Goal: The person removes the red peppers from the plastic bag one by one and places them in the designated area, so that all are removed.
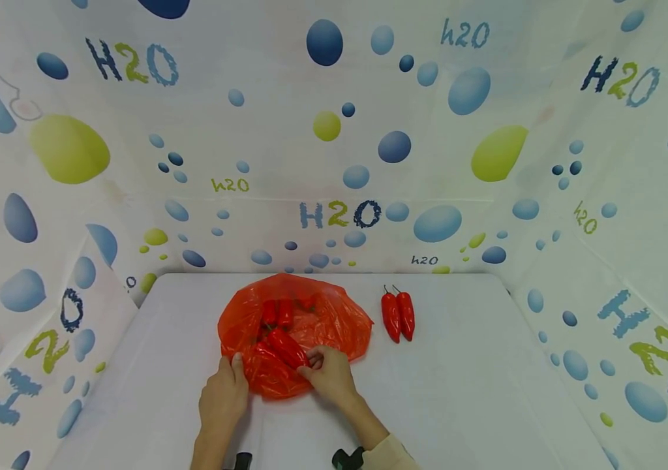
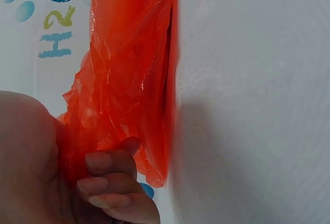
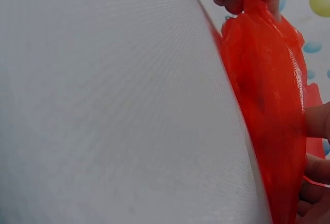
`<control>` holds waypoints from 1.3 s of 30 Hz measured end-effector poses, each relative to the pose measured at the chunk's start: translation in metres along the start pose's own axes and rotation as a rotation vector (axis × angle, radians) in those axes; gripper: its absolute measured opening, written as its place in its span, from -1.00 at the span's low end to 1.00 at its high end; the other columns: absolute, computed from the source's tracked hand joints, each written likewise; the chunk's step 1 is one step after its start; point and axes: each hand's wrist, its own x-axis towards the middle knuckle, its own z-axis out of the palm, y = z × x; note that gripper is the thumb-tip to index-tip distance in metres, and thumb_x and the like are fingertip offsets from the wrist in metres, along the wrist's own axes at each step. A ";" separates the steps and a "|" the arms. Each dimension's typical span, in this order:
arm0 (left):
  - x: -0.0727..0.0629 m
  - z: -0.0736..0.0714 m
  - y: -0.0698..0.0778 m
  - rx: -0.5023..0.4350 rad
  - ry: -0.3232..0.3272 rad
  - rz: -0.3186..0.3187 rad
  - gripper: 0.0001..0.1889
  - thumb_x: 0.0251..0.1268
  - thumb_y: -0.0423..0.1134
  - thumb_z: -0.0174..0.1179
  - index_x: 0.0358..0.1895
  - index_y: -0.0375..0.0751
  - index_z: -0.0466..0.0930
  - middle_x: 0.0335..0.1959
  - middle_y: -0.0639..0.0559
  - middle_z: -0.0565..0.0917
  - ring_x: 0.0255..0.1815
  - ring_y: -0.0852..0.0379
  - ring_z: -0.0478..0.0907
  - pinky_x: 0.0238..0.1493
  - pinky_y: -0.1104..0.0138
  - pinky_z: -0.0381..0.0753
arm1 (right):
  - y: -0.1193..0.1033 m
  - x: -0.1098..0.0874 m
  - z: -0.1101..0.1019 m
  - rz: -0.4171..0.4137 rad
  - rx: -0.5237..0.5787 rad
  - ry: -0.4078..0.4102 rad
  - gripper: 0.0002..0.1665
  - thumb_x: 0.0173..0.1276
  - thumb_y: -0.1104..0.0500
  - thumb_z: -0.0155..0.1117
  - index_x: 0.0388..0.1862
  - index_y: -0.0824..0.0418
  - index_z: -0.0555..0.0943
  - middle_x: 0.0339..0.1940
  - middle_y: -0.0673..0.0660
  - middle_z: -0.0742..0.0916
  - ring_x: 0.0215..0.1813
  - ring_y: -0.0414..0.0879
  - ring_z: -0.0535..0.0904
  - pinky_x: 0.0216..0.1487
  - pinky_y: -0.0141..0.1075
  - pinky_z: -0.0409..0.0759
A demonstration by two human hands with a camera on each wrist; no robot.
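A red plastic bag [image 1: 334,326] lies spread on the table with its mouth toward me. Several red chili peppers [image 1: 269,313] show inside it. My left hand [image 1: 224,395] grips the bag's near left edge, its fingers curled round the plastic in the left wrist view. At the bag's near right side, my right hand [image 1: 331,377] pinches the lower end of a red chili pepper [image 1: 287,347] lying at the mouth. The bag partly hides those right fingers [image 3: 317,168] in the right wrist view.
Two more chili peppers [image 1: 391,316] lie side by side on the white table [image 1: 457,378], right of the bag. Behind the table stands a white wall covering [image 1: 275,130] printed with blue and green drops. Dark wrist straps show at the bottom edge.
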 end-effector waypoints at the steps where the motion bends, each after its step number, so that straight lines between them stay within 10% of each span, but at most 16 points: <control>1: 0.000 0.000 0.000 0.000 0.001 0.000 -0.44 0.74 0.10 -0.36 -0.19 -0.38 0.36 -0.56 -0.20 0.54 -0.39 -0.42 0.64 -0.51 -0.02 0.51 | 0.000 0.000 0.000 -0.001 0.007 0.003 -0.77 0.24 0.17 0.61 -0.22 0.17 0.72 -0.42 -0.10 0.67 -0.37 -0.26 0.53 -0.32 -0.40 0.57; 39: 0.000 0.000 -0.001 -0.013 0.015 0.010 -0.43 0.74 0.09 -0.37 -0.19 -0.38 0.37 -0.50 -0.32 0.60 -0.32 -0.54 0.64 -0.52 -0.09 0.50 | -0.009 -0.006 -0.013 0.004 0.079 0.090 -0.70 0.28 0.15 0.59 -0.07 0.22 0.74 -0.29 -0.02 0.74 -0.26 -0.19 0.60 -0.20 -0.36 0.62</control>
